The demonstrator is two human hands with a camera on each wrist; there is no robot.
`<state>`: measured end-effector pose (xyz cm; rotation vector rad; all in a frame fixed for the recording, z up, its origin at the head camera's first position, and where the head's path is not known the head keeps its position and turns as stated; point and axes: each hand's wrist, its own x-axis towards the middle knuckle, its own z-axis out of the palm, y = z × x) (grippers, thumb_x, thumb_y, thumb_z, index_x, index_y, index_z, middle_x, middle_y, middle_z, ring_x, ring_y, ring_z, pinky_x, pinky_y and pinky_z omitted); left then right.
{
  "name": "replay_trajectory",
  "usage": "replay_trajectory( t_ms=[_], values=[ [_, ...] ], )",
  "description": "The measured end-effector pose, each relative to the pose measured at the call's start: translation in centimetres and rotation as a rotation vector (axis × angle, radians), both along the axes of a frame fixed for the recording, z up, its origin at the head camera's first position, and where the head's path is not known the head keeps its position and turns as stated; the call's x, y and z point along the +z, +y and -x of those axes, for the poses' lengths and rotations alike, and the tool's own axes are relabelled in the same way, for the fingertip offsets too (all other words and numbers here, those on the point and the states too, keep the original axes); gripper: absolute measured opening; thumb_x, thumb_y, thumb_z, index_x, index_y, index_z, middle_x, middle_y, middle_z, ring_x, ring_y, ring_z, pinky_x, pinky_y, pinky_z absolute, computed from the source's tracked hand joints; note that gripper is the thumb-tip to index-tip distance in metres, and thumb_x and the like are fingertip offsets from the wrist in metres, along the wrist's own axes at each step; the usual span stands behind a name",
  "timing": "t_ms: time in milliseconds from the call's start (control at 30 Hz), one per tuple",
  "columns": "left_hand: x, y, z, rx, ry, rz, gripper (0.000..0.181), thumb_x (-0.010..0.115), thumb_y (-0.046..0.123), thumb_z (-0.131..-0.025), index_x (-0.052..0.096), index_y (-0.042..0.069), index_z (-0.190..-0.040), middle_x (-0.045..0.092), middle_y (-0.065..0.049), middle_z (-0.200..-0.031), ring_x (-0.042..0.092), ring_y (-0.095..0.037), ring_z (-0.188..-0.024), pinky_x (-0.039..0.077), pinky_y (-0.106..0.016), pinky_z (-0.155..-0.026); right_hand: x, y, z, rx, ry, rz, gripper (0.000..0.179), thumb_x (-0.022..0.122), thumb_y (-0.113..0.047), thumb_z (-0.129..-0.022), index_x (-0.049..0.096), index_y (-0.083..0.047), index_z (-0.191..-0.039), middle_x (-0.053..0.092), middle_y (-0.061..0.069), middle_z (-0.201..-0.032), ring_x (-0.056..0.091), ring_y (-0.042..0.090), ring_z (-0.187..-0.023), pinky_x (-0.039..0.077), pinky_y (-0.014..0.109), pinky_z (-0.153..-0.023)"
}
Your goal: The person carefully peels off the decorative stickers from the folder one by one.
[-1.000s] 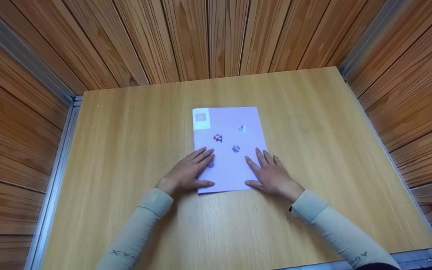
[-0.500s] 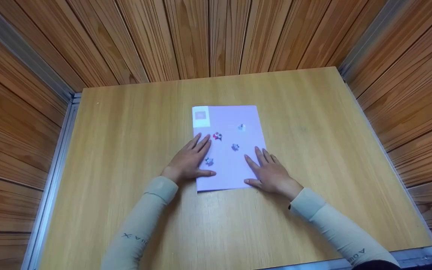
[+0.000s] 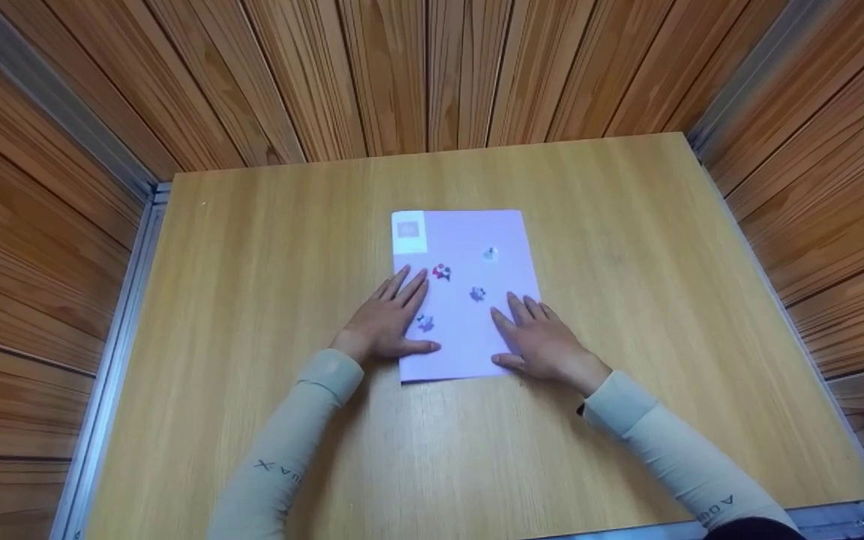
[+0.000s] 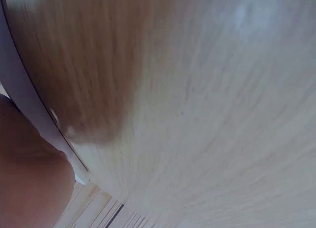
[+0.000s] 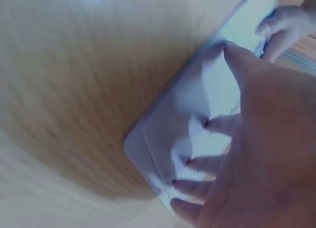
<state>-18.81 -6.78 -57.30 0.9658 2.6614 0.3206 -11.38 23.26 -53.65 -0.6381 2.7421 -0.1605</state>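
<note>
A lilac booklet (image 3: 462, 349) lies closed on the wooden table, with several small stickers and a white label (image 3: 409, 241) in its far left corner. Flat along its left edge rests my left hand (image 3: 387, 319), fingers spread and thumb reaching inward beside a lower sticker (image 3: 425, 323). My right hand (image 3: 548, 341) lies on the lower right edge, its fingertips touching the cover. From the right wrist, the booklet's corner (image 5: 148, 134) shows under spread fingers. Only a blurred part of the left hand (image 4: 32, 178) appears in the left wrist view.
The wooden tabletop (image 3: 267, 247) surrounds the booklet on every side. Wood-panelled walls (image 3: 394, 75) stand behind and at both sides. A metal rail (image 3: 121, 322) runs along the left edge of the table.
My left hand has slid away from me along the booklet's left edge, uncovering the lower left sticker. My right hand has stayed in about the same place on the booklet.
</note>
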Motion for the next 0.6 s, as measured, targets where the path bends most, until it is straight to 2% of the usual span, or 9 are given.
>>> replay_trajectory(
  t_ms=[100, 267, 467, 600],
  values=[
    [0.1, 0.2, 0.1, -0.004, 0.003, 0.001, 0.114, 0.046, 0.086, -0.085, 0.003, 0.018, -0.166, -0.006, 0.002, -0.173, -0.012, -0.026, -0.158, 0.001, -0.045, -0.127, 0.6, 0.1, 1.0, -0.002, -0.013, 0.023, 0.074, 0.059, -0.047, -0.102, 0.035, -0.007, -0.159, 0.023, 0.025, -0.166, 0.024, 0.047, -0.151, 0.022, 0.062, -0.121],
    [0.1, 0.4, 0.1, -0.011, 0.001, 0.005, 0.114, 0.045, 0.086, -0.086, 0.003, 0.017, -0.166, -0.008, 0.003, -0.173, -0.013, -0.027, -0.158, 0.001, -0.046, -0.127, 1.5, 0.5, 3.6, -0.104, -0.087, 0.092, 0.066, 0.059, -0.042, -0.103, 0.041, -0.007, -0.156, 0.033, 0.023, -0.163, 0.031, 0.045, -0.149, 0.026, 0.062, -0.120],
    [0.1, 0.2, 0.0, -0.007, 0.019, 0.048, 0.114, 0.044, 0.086, -0.086, 0.003, 0.017, -0.166, -0.007, 0.002, -0.173, -0.013, -0.027, -0.158, 0.001, -0.044, -0.127, 1.2, 1.4, 8.2, -0.289, -0.146, 0.333, 0.065, 0.061, -0.032, -0.103, 0.037, -0.005, -0.157, 0.038, 0.022, -0.158, 0.036, 0.042, -0.146, 0.030, 0.058, -0.119],
    [0.0, 0.1, 0.0, -0.001, 0.011, 0.046, 0.114, 0.045, 0.086, -0.085, 0.004, 0.017, -0.166, -0.007, 0.003, -0.173, -0.013, -0.026, -0.158, 0.000, -0.044, -0.127, 0.4, 1.9, 10.5, -0.357, -0.137, 0.441, 0.064, 0.062, -0.024, -0.103, 0.035, -0.003, -0.157, 0.044, 0.022, -0.149, 0.043, 0.041, -0.140, 0.036, 0.054, -0.117]
  ],
)
